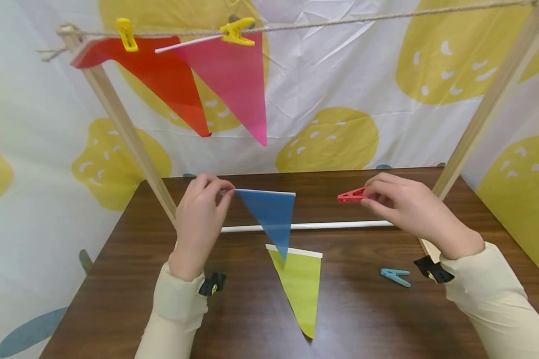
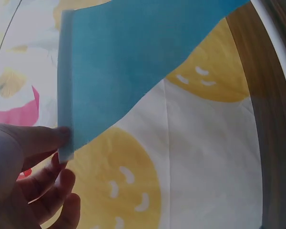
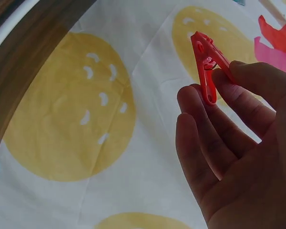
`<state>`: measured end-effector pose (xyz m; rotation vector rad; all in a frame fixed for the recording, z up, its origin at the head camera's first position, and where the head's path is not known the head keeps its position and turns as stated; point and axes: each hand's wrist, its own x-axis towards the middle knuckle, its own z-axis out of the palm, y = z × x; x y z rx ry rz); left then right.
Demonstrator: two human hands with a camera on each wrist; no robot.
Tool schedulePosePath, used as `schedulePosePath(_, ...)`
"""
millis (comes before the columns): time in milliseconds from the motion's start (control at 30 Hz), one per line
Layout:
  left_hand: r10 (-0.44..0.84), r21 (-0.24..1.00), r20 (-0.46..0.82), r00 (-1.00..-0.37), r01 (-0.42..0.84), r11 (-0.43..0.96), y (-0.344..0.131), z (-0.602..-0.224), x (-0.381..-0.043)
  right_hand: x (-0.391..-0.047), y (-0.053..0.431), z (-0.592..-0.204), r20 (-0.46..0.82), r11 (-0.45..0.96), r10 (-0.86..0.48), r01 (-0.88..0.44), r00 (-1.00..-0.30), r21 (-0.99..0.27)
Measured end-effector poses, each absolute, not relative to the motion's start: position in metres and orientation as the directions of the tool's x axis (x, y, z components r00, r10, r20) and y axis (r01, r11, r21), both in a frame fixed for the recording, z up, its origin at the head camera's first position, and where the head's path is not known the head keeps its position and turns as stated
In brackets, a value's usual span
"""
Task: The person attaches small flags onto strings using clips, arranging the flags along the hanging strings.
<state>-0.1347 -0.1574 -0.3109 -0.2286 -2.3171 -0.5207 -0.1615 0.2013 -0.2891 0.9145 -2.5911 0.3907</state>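
My left hand (image 1: 203,214) pinches one top corner of a blue pennant (image 1: 271,212), which hangs point down above the table. In the left wrist view, thumb and finger hold the end of its pale folded edge (image 2: 66,86). My right hand (image 1: 402,202) holds a red clothespin (image 1: 352,196) by its handles, with its tip toward the pennant. Behind the blue tip, a yellow-green pennant (image 1: 298,289) lies on the table. A light blue clothespin (image 1: 395,276) lies near my right wrist.
A rope (image 1: 332,23) runs between two wooden posts (image 1: 126,124). From it hang a red pennant (image 1: 161,75) with a yellow clothespin (image 1: 127,35) and a pink pennant (image 1: 238,80) with another yellow clothespin (image 1: 238,32). A white rod (image 1: 332,226) crosses the dark wooden table (image 1: 233,324).
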Motion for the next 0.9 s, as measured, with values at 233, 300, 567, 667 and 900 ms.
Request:
schedulePosePath(233, 0.063, 0.241, 0.664, -0.745, 0.293, 0.925, -0.156, -0.309, -0.139, -0.163, 0.201, -0.281, 0.447, 0.723, -0.591, -0.686, -0.672, -0.076)
schedulePosePath(300, 0.068, 0.235, 0.675, -0.735, 0.301, 0.924, -0.155, -0.308, -0.140, -0.162, 0.201, -0.278, 0.448, 0.724, -0.593, -0.687, -0.669, -0.069)
schedulePosePath(567, 0.092, 0.202, 0.788, -0.609, 0.396, 0.896, -0.145, -0.293, -0.145, -0.160, 0.201, -0.264, 0.478, 0.738, -0.563, -0.671, -0.674, -0.078)
schedulePosePath(667, 0.112, 0.185, 0.799, -0.591, 0.419, 0.889, -0.141, -0.286, -0.146, -0.158, 0.202, -0.258, 0.499, 0.735, -0.557, -0.674, -0.664, -0.077)
schedulePosePath(900, 0.144, 0.153, 0.803, -0.578, 0.434, 0.888, -0.142, -0.264, -0.139, -0.148, 0.202, -0.242, 0.581, 0.674, -0.574, -0.736, -0.577, -0.065)
